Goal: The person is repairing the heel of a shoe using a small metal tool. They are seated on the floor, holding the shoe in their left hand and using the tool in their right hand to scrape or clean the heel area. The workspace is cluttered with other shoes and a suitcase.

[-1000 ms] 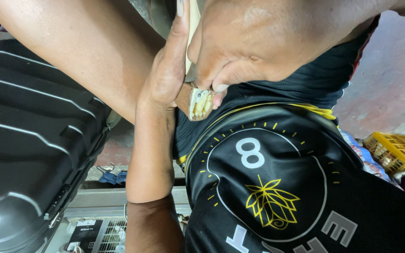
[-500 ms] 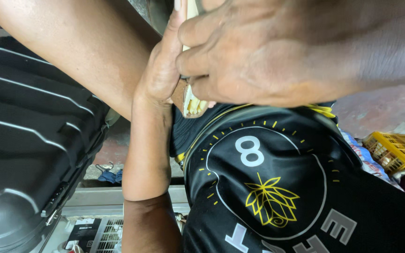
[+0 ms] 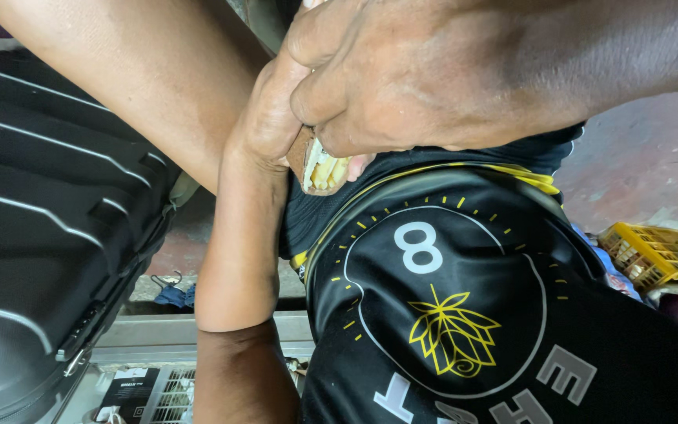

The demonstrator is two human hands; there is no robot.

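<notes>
Head view looks down on two bare hands pressed together high in the frame. The right hand [image 3: 433,86] has its grip closed, fingers curled down over a small brown piece with pale yellow strips [image 3: 322,166] showing at its lower end. The left hand [image 3: 272,118] comes up from below, its grip wrapped against the same piece from the left side, thumb hidden. What the piece is cannot be told. It sits between both hands, just above the black shirt with a yellow leaf print [image 3: 453,330]. A black hard-shell suitcase [image 3: 49,235], shut, fills the left side. At far right a yellow plastic crate [image 3: 653,251] rests on the floor, its contents too blurred to name.
</notes>
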